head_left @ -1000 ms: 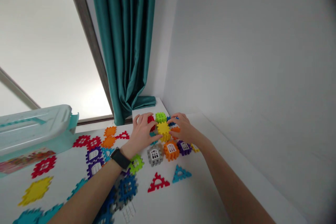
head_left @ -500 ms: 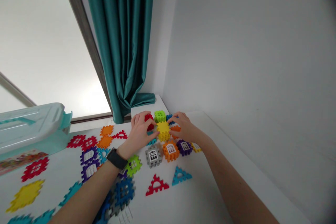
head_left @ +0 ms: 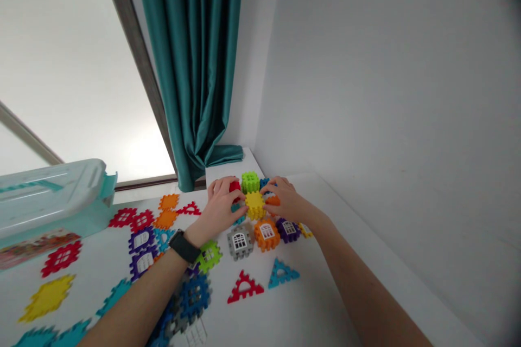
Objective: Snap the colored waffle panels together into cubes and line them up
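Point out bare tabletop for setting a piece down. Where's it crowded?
Free: tabletop between the nearer red triangle, blue triangle and right forearm. Crowded: around the yellow block between left hand and right hand, and between left forearm and box.

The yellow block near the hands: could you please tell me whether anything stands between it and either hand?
Nothing visible does: the left hand and right hand flank the yellow block closely. The lime block sits beyond it and the orange windowed block on the near side, neither in between.
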Motion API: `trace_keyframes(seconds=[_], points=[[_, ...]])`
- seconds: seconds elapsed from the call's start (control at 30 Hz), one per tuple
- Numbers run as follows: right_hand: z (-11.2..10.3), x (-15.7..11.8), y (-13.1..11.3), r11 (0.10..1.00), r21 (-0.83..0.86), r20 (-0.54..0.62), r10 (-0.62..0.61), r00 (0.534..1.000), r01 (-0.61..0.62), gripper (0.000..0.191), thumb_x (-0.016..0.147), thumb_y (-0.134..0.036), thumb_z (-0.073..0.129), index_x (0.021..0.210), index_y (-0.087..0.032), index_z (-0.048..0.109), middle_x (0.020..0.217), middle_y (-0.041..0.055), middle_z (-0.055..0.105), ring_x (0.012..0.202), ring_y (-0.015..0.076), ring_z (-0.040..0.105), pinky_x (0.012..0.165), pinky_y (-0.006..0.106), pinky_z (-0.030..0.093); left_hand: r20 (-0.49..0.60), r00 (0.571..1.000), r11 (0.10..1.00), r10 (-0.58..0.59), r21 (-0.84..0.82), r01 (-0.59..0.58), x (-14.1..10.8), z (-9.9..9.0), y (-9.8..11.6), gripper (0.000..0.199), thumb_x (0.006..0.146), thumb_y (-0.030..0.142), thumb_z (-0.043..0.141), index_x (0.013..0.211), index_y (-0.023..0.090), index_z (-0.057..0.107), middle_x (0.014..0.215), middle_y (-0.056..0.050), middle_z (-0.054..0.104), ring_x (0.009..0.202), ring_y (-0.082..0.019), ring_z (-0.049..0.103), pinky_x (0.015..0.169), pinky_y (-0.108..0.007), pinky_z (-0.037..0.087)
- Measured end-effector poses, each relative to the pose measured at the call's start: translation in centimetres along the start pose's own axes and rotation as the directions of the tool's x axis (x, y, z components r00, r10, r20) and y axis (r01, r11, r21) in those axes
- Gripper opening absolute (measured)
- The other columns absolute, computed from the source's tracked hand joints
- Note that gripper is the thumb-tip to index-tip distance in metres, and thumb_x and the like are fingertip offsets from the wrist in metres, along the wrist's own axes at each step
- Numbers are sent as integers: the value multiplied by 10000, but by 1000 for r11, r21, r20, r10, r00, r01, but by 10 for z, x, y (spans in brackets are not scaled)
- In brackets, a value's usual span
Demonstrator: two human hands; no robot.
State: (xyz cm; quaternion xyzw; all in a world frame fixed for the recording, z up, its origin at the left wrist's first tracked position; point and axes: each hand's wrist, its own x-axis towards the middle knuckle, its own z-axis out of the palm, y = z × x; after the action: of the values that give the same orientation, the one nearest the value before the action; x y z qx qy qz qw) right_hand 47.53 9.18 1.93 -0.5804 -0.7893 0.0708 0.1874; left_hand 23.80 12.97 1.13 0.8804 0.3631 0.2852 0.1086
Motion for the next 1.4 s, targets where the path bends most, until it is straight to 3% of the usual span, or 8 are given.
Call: trace_keyframes(seconds=[1.4], points=[[4, 0, 8, 1000, 20, 66, -19, 998, 18, 308, 790, -224, 706, 1093, -251, 660, 1204, 84, 555, 1205, 264, 498, 1053, 465, 377, 11, 1000, 998, 19, 52, -19, -1, 6, 0, 89, 788, 288, 749, 834, 230, 700, 1266, -62, 531, 1272, -310, 416, 1137, -557, 247]])
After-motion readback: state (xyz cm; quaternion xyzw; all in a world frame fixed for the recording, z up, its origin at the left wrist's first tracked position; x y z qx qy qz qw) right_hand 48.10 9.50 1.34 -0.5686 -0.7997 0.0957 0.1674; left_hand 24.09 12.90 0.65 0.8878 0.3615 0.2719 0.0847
